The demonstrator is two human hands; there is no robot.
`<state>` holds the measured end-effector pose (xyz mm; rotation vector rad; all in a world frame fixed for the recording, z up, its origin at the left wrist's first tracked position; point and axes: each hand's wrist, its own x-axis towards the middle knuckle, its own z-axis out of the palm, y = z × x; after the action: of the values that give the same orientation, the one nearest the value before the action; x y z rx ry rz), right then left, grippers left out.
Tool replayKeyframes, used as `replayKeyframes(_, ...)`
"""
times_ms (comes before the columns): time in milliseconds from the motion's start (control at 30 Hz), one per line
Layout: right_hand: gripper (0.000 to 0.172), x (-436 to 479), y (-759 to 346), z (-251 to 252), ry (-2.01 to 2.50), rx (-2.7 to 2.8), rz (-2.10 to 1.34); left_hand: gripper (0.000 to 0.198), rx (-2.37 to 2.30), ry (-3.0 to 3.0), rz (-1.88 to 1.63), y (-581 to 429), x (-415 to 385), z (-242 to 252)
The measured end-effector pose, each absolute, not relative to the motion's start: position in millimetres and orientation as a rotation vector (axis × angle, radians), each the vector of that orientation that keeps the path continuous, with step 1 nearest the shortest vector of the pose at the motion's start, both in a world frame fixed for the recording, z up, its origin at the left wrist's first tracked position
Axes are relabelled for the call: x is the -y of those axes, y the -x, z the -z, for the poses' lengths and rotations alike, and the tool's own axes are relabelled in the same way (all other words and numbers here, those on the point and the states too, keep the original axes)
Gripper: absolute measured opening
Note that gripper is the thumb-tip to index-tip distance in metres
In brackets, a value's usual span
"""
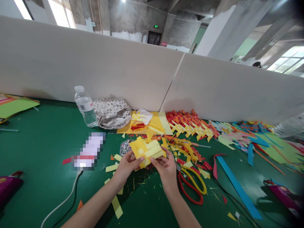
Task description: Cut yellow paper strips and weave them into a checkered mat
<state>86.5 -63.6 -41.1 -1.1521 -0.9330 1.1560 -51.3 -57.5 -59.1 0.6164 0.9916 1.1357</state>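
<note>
Both my hands hold a woven piece of yellow paper strips (146,151) a little above the green table (47,142). My left hand (127,167) pinches its lower left edge with thumb and fingers. My right hand (166,167) grips its lower right side, fingers closed on the strips. Loose yellow strips (116,202) and small paper scraps lie on the table under and left of my hands. Red-and-yellow-handled scissors (192,186) rest just right of my right wrist.
A water bottle (85,107) and a patterned cloth bag (112,112) stand at the beige partition (95,69). Several woven paper pieces, orange-yellow (190,123) and multicoloured (237,134), line the back right. A long blue strip (237,186), a white cable (64,199) and purple objects (8,185) lie around.
</note>
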Motion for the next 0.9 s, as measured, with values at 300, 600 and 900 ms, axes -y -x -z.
replayKeyframes(300, 0.066, 63, -86, 43, 1.125, 0.887, -1.116, 0.048, -0.922, -0.768, -0.943, 54, 63, 56)
replayKeyframes(600, 0.075, 61, -85, 47, 1.03, 0.938, -1.213, 0.033, -0.8, -0.932, -1.043, 51, 62, 62)
replayKeyframes(900, 0.061, 63, -89, 44, 1.173, 0.931, -1.146, 0.045, -0.86, -0.87, -0.963, 51, 62, 65)
